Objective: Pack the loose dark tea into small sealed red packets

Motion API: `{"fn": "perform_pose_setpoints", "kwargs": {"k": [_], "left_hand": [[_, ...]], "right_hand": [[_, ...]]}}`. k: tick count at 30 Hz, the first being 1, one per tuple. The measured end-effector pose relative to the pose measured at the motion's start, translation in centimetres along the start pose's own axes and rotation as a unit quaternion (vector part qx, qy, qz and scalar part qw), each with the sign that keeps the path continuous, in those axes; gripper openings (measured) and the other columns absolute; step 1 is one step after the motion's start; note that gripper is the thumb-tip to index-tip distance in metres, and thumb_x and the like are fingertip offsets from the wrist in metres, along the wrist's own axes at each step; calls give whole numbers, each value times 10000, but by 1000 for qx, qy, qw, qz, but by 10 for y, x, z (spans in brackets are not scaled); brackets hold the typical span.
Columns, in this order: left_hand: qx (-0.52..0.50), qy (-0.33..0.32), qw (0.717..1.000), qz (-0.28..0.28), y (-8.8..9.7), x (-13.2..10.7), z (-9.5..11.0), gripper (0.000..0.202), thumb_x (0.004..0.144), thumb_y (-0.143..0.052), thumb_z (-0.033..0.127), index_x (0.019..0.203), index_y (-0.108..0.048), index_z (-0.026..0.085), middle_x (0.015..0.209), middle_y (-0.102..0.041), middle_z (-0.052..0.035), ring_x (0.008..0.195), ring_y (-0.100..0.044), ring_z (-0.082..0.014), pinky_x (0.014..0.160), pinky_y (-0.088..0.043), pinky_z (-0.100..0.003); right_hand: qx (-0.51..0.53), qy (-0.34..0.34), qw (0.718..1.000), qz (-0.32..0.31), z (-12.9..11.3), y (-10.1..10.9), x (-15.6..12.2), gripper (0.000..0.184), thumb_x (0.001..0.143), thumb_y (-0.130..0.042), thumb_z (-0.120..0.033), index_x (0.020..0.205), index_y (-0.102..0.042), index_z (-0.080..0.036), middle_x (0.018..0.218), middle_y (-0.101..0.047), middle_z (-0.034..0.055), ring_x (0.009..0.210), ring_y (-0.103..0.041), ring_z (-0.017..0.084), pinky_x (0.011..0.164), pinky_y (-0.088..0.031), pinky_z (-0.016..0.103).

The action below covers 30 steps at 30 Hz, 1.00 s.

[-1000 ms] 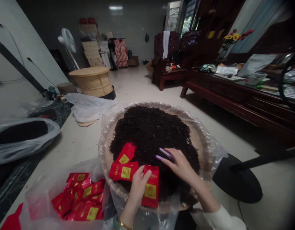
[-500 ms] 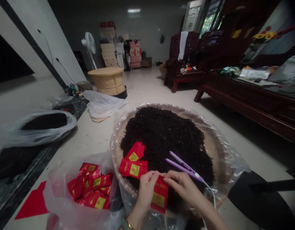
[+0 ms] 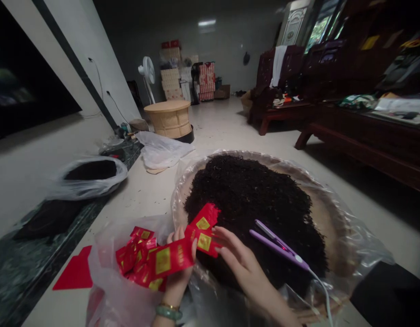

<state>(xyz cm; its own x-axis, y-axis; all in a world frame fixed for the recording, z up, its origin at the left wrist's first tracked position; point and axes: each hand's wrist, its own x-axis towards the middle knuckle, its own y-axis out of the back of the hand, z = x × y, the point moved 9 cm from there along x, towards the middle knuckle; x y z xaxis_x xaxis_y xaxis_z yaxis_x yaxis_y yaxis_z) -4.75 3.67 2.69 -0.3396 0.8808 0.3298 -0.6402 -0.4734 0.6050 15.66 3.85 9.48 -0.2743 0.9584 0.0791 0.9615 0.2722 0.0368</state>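
While the left hand pinches one red packet between thumb and fingers above the plastic bag of many more, the right hand lies splayed, fingertips apart at two packets on the tea heap. Such a sachet looks light, thin and slick, best pinched by an edge. One purple sealer lies on the tea, in one lined tray.

Bare pale floor lies open left of the round plastic-lined woven tray. The purple hinged sealing iron bars the tray's right side, and the clear plastic bag of red foil packets crowds the near left.
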Motion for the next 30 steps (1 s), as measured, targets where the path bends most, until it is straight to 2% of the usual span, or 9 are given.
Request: {"fn": "perform_pose_setpoints", "kwargs": {"k": [4,7,11,14,16,19,23,27,30], "left_hand": [[213,-2,977,-21,-3,7,5,342,777,-665,308,1086,-695,165,1024,-701,-142,1047,-528,-376,925,-380,-540],[250,-7,968,-26,-6,8,12,291,763,-685,281,1038,-724,197,1016,-710,-122,1005,-542,-355,907,-390,-516],[181,-7,983,-8,-3,7,11,273,743,-677,235,1008,-734,203,985,-726,-111,1028,-548,-361,932,-388,-538],[24,-5,999,-20,-6,7,8,216,757,-616,216,938,-735,214,930,-736,-88,959,-618,-308,901,-460,-486],[-99,15,994,-45,-11,4,11,204,775,-593,233,927,-726,209,919,-738,-78,876,-669,-259,833,-523,-414],[-212,40,974,-74,-19,-2,31,224,762,-636,258,965,-712,200,867,-741,-59,802,-703,-217,762,-565,-338],[-276,-17,954,-115,-28,-11,76,301,759,-647,228,1056,-686,194,867,-744,-50,820,-712,-189,799,-574,-315],[-318,8,935,-156,-49,-18,83,386,726,-681,232,1108,-673,176,930,-761,-77,855,-725,-205,774,-593,-312],[-301,32,940,-158,-60,-23,74,239,684,-721,309,866,-747,158,820,-775,-91,752,-735,-238,692,-611,-334]], "right_hand": [[-110,1,992,62,31,32,0,457,882,-503,-552,1160,-639,-216,1207,-668,129,1105,-637,276,962,-517,428],[-245,20,963,112,58,70,-11,397,872,-513,-518,1062,-690,-219,1135,-704,122,1097,-638,304,998,-482,487],[-327,38,930,162,85,108,-28,440,892,-450,-505,1094,-679,-188,1177,-685,154,1100,-641,324,972,-501,521],[-360,56,910,200,85,120,-33,437,909,-430,-457,1150,-653,-169,1233,-652,169,1154,-608,325,1001,-479,531],[-366,67,907,198,77,112,-32,417,916,-439,-409,1200,-627,-168,1258,-636,164,1181,-590,317,1020,-465,526],[-348,112,922,129,52,72,-25,434,927,-467,-316,1347,-517,-215,1328,-590,127,1223,-557,275,1035,-463,480],[-330,215,917,62,11,20,-21,478,944,-427,-172,1409,-447,-276,1300,-590,118,1166,-581,231,942,-531,397],[-288,274,913,93,-10,18,-24,376,958,-415,-142,1268,-583,-274,963,-686,74,850,-665,181,729,-579,289],[-279,280,908,142,-14,30,-30,375,952,-434,-141,1278,-569,-269,971,-680,70,859,-669,182,744,-577,288]]}}
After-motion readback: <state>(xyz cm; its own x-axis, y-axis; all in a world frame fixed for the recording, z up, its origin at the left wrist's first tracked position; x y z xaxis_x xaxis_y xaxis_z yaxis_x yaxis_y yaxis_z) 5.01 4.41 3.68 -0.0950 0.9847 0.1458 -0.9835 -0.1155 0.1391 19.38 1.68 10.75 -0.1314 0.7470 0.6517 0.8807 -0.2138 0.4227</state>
